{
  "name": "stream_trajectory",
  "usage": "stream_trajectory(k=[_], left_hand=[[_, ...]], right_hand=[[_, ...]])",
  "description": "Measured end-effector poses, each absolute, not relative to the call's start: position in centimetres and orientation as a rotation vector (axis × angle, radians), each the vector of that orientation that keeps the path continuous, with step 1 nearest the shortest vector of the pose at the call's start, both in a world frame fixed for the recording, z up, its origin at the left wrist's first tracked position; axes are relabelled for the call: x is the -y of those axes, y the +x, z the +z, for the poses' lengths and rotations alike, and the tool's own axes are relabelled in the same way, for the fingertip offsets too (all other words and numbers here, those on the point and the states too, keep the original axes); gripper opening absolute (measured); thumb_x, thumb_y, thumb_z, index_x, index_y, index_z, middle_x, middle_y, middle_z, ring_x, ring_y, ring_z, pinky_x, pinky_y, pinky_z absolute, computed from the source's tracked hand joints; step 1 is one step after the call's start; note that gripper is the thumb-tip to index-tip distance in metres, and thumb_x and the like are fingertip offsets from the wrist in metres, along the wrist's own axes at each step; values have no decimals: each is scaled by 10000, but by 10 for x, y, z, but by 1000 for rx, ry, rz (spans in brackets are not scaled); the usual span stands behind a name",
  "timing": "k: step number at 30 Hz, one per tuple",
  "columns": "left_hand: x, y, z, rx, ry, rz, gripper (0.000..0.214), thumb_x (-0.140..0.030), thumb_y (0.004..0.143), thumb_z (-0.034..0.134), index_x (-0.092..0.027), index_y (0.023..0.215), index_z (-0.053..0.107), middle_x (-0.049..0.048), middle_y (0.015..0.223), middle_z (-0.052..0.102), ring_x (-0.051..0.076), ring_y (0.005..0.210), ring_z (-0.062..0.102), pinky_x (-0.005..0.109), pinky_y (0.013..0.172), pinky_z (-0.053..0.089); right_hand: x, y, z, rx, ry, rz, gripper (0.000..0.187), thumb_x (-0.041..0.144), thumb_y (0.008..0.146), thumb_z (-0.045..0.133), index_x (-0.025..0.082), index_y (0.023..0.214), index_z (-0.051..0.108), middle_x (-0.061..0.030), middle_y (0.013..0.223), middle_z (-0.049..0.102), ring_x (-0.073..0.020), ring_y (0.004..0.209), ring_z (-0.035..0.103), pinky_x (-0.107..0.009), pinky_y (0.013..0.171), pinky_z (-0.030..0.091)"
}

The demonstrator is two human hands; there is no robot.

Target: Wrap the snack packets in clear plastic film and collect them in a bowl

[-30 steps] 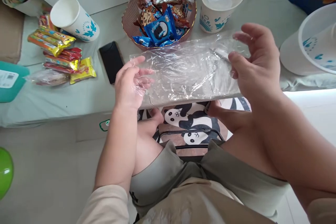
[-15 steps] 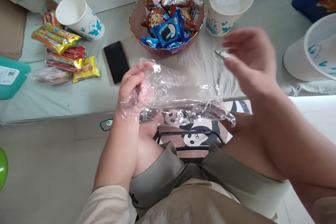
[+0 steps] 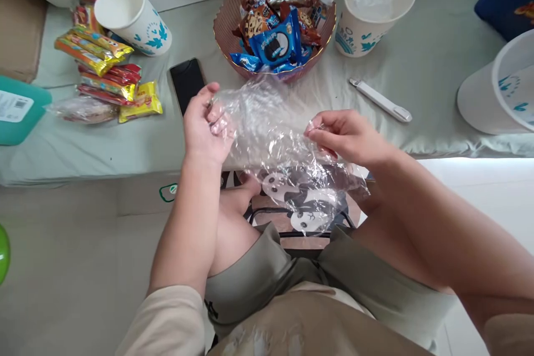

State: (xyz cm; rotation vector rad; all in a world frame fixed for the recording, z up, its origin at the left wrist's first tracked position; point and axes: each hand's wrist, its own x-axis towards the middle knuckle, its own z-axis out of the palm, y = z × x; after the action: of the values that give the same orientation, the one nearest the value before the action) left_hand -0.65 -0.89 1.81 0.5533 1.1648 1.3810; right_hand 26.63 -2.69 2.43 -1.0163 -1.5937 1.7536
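A crumpled sheet of clear plastic wrap hangs between both hands above my lap, in front of the table edge. My left hand is closed on its left end, fingers curled around the film. My right hand pinches the right part of the wrap between thumb and fingers. Just beyond the wrap stands a brown bowl heaped with wrapped biscuits and snacks.
On the grey-green table lie a black phone, a pile of snack packets, a tipped paper cup, an upright paper cup, a white clip stick, a teal box and a white tub.
The wrap was stretched flat between both hands, then my right hand let go and it sagged. Now my right hand has dropped and pinched the bunched film again.
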Motion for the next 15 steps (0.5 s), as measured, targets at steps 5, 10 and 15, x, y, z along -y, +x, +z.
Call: stream_trajectory(k=[5, 10, 15], left_hand=[[39, 29, 22, -1011, 665, 1076, 840, -979, 670, 546, -223, 1004, 694, 113, 999, 773, 277, 968, 746, 372, 707, 598], [57, 49, 22, -944, 769, 863, 455, -535, 650, 890, -204, 893, 694, 72, 937, 793, 249, 906, 781, 407, 810, 649], [59, 35, 29, -859, 930, 830, 342, -512, 721, 874, -210, 798, 733, 46, 776, 787, 192, 681, 744, 321, 647, 616]], right_hand=[[33, 266, 20, 1342, -1114, 1440, 387, 559, 853, 809, 219, 821, 625, 75, 485, 554, -67, 375, 485, -211, 384, 387], [38, 263, 15, 1360, -1083, 1256, 435, 658, 906, 707, 244, 778, 665, 28, 559, 615, -110, 463, 591, -277, 495, 516], [53, 267, 21, 1348, -1088, 1127, 483, 647, 982, 599, 249, 724, 696, -11, 614, 673, -144, 545, 631, -328, 598, 559]])
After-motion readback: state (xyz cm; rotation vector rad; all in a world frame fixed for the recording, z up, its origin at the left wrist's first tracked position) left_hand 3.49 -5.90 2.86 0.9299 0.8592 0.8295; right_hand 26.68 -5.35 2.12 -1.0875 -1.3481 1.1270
